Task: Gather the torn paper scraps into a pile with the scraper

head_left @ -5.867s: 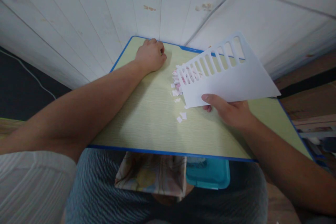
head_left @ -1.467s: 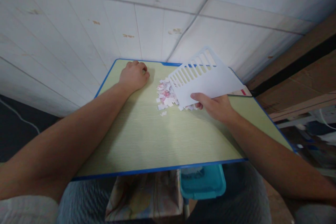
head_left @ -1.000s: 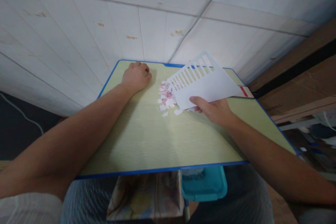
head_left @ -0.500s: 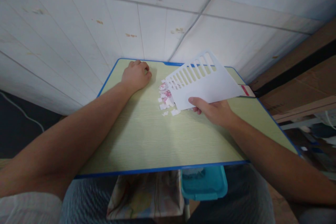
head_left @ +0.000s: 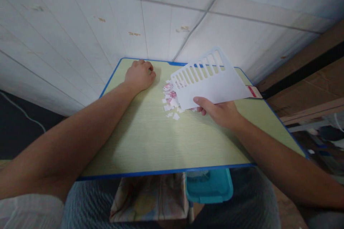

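Gripped by its near edge in my right hand [head_left: 217, 111] is a white slotted sheet [head_left: 212, 91], with my thumb on top and fingers curled underneath. It is tilted, its row of long slots facing the far left. A heap of torn paper scraps [head_left: 171, 101], white and pink, lies at the sheet's left end and partly under it. My left hand [head_left: 139, 75] rests on the table [head_left: 150, 139] near its far left corner, loosely closed, with nothing visible in it. It is left of the scraps and apart from them.
Behind the table stands a white panelled wall [head_left: 118, 25] with a grey cable [head_left: 195, 28]. A flat item with a red stripe [head_left: 255, 92] lies at the right edge. Below the front edge are a teal plastic box [head_left: 212, 188] and a patterned fabric bin [head_left: 150, 198]. Cardboard [head_left: 303, 78] stands at the right.
The slotted sheet has shifted slightly up and to the right in my right hand. A loose scrap at the heap's near edge lies a little further left. My left hand stays put.
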Demonstrator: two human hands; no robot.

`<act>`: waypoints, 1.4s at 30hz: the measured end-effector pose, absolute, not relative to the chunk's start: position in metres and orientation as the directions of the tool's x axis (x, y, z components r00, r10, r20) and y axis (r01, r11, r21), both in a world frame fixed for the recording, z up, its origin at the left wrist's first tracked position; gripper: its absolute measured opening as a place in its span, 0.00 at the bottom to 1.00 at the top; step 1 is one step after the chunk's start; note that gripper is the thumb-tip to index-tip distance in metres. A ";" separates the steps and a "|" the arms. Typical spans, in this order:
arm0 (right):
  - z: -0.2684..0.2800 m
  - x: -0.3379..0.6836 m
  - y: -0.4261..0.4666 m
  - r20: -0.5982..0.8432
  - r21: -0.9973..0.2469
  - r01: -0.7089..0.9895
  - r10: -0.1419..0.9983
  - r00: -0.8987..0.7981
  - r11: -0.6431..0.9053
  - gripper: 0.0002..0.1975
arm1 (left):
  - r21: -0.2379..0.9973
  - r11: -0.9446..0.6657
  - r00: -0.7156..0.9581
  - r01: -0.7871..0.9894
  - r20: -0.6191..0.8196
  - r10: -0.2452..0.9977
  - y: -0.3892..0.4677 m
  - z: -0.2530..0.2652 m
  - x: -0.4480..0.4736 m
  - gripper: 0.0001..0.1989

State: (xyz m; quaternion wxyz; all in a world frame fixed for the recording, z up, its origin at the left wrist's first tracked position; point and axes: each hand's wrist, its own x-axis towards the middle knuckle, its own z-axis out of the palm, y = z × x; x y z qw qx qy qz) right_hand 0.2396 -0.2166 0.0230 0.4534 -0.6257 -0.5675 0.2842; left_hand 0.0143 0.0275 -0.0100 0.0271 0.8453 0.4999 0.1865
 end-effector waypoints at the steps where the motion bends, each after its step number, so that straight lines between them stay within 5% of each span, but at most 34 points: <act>1: 0.023 0.239 -0.217 0.166 -0.891 0.451 0.967 0.193 0.063 0.18 | 0.233 -0.499 0.431 0.834 0.290 0.855 0.028 -0.010 0.014 0.16; 13: 0.022 0.236 -0.223 0.190 -0.797 0.580 0.982 -0.026 0.169 0.19 | 0.208 -0.503 0.446 0.839 0.266 0.854 0.020 -0.002 0.015 0.16; 21: 0.030 0.231 -0.227 0.114 -0.870 0.486 0.993 0.030 0.085 0.23 | 0.221 -0.492 0.426 0.842 0.287 0.858 0.023 -0.005 0.016 0.15; 28: 0.027 0.231 -0.226 0.142 -0.843 0.516 0.988 -0.059 0.152 0.16 | 0.232 -0.491 0.425 0.840 0.282 0.860 0.022 -0.004 0.016 0.16; 42: 0.030 0.231 -0.229 0.095 -0.918 0.394 0.992 0.088 0.053 0.12 | 0.269 -0.493 0.411 0.828 0.309 0.858 0.032 -0.015 0.015 0.16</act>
